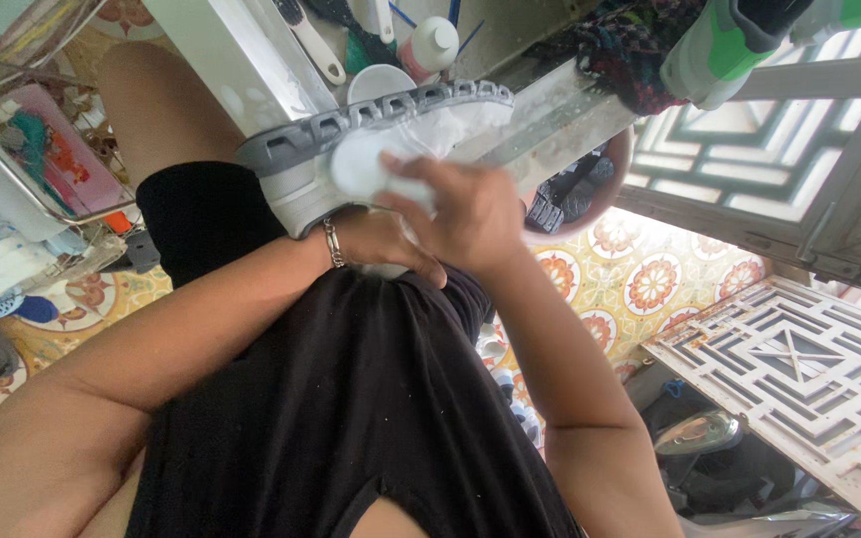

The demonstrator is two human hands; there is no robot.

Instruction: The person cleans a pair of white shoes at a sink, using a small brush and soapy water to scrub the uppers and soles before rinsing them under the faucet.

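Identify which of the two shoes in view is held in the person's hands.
The white shoe with the grey lugged sole, gripped by both hands; the green-and-white shoe sits untouched at the top right.

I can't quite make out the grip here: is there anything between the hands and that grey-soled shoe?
Partly. The right hand presses a white cloth against the shoe, so the cloth lies between them. The left hand, with a bracelet at its wrist, seems to hold the shoe directly from beneath.

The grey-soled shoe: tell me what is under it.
Under the shoe, the left hand cradles it over a black-clothed lap. The right hand presses a white cloth against its side. The shoe hides the left fingers, so their grip cannot be seen.
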